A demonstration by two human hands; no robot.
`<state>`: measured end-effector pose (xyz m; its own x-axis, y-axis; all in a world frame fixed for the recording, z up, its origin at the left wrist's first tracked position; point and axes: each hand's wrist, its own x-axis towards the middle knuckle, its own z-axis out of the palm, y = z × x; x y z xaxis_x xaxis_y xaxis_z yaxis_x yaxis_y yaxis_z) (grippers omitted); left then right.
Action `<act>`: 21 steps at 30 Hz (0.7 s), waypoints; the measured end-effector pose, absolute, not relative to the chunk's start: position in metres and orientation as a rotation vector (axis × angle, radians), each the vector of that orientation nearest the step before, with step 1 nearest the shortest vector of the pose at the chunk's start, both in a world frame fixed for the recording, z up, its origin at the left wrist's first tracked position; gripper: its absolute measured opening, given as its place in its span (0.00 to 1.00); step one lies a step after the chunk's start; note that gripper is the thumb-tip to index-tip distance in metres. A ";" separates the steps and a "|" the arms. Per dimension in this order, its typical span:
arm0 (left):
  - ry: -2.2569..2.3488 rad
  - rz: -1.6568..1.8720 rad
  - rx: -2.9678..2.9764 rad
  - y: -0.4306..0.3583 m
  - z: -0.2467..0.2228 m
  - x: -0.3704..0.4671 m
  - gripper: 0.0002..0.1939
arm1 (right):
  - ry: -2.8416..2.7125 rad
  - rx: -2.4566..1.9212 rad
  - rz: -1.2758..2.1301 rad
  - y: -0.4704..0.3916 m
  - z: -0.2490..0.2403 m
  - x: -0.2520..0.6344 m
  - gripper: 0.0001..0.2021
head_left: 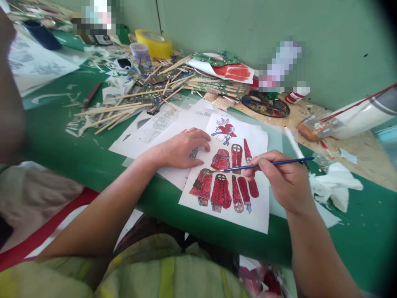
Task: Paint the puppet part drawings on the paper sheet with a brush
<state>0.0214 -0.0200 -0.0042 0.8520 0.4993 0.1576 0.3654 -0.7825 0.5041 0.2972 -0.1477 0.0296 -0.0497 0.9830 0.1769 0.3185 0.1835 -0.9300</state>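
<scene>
A white sheet [192,194] with red painted figure parts lies on layered papers at the table's front edge. My right hand [273,174] grips a thin blue paintbrush [279,162] between thumb and fingers, and its tip touches or hovers just over the green collar of the lower left red robe [203,184]. Resting on the papers left of the sheet, my left hand [182,149] has its fingers apart and slightly curled, with the fingertips at the sheet's left edge. A ring shows on one finger. Nothing is seen in that hand.
Wooden sticks [124,103] are heaped at the back left, near yellow tape [155,43] and a small jar [140,54]. A dark palette [265,104] lies behind the sheet. Crumpled tissue [336,184] and a white pen [294,142] lie right. A person's arm [10,95] shows far left.
</scene>
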 end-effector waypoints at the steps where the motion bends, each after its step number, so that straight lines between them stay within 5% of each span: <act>1: 0.640 0.382 2.561 -0.020 -0.003 0.021 0.15 | -1.539 -1.282 0.908 -0.147 0.029 0.297 0.08; 21: 0.633 0.265 2.539 -0.021 -0.002 0.015 0.24 | -1.444 -1.266 0.927 -0.148 0.029 0.295 0.08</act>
<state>0.0146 -0.0207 -0.0019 0.8727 0.4841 0.0641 0.3857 -0.7638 0.5175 0.2947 -0.1479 0.0285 0.0080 0.9840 0.1779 0.2481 0.1704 -0.9536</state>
